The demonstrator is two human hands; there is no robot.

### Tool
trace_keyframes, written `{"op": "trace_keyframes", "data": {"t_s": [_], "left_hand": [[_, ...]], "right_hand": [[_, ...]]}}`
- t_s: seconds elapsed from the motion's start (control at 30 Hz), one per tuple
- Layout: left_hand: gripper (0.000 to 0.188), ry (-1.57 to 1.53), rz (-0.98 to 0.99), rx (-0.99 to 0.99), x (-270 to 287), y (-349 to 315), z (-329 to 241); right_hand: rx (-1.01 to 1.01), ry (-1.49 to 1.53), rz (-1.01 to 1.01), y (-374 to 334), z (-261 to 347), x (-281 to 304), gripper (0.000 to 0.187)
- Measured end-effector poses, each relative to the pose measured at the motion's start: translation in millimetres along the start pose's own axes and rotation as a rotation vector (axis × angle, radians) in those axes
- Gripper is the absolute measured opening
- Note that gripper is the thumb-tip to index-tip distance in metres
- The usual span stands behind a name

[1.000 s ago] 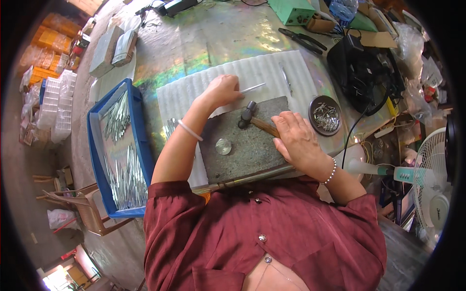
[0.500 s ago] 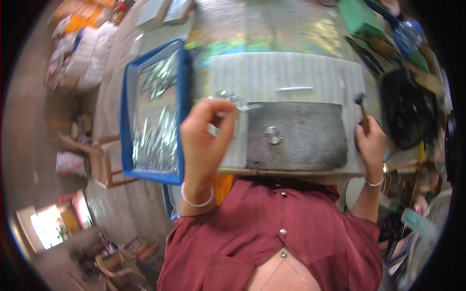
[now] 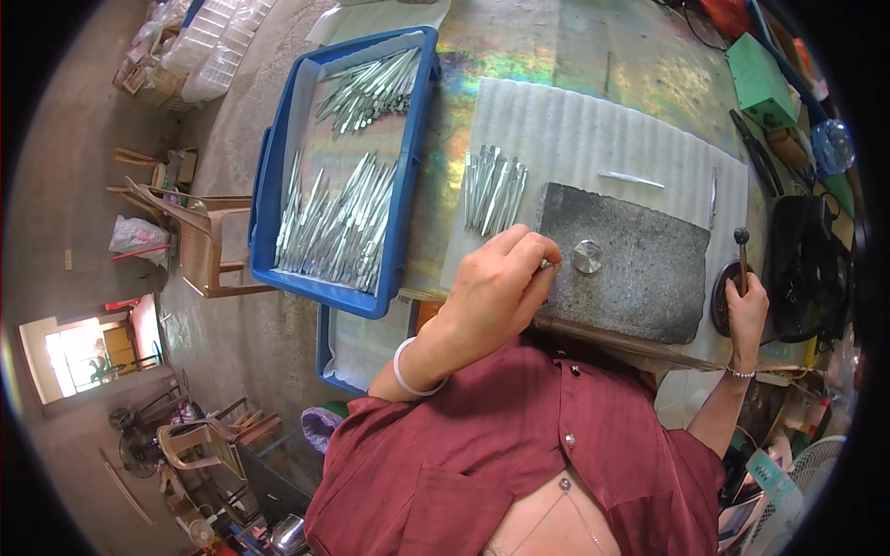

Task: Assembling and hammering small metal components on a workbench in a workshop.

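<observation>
My left hand [image 3: 505, 287] is closed in a pinch at the left edge of a dark grey slab [image 3: 640, 278]. A small bright end of a thin metal piece [image 3: 545, 264] shows at its fingertips; the rest is hidden by the fingers. Beside them on the slab sits a round shiny metal block [image 3: 587, 257]. Right of the slab, my right hand [image 3: 747, 313] grips the handle of a small hammer [image 3: 741, 237], its head pointing up and away from me. Several thin silvery metal strips [image 3: 494, 190] lie bunched on a white foam sheet [image 3: 565, 125] beyond my left hand.
To the left, a blue tray [image 3: 419, 157] holds two heaps of similar strips. Single strips [image 3: 632, 179] lie beyond and right of the slab. A dark round object [image 3: 721, 298] and a black bag [image 3: 799, 269] are by my right hand. A green box [image 3: 760, 82] stands far right.
The view has swung, so the table things appear shifted right. My left hand has moved from near the bunched strips to the slab's left edge. My right hand still holds the hammer.
</observation>
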State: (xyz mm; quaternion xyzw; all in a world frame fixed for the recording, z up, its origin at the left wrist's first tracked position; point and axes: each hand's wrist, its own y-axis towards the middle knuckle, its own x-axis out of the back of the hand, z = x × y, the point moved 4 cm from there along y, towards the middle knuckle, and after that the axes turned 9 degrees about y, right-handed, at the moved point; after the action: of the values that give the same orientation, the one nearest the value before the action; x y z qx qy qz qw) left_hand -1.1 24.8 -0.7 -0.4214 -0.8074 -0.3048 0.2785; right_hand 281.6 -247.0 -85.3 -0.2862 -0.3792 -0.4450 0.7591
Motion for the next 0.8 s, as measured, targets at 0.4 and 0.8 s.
{"op": "trace_keyframes", "data": {"t_s": [0.4, 0.8], "left_hand": [[0.012, -0.106, 0.05, 0.111, -22, -11, 19], [0.009, -0.113, 0.037, 0.058, -35, -17, 27]], "right_hand": [[-0.024, 0.044, -0.03, -2, 3, 3, 0.027], [0.042, -0.014, 0.018, 3, -20, -3, 0.025]]}}
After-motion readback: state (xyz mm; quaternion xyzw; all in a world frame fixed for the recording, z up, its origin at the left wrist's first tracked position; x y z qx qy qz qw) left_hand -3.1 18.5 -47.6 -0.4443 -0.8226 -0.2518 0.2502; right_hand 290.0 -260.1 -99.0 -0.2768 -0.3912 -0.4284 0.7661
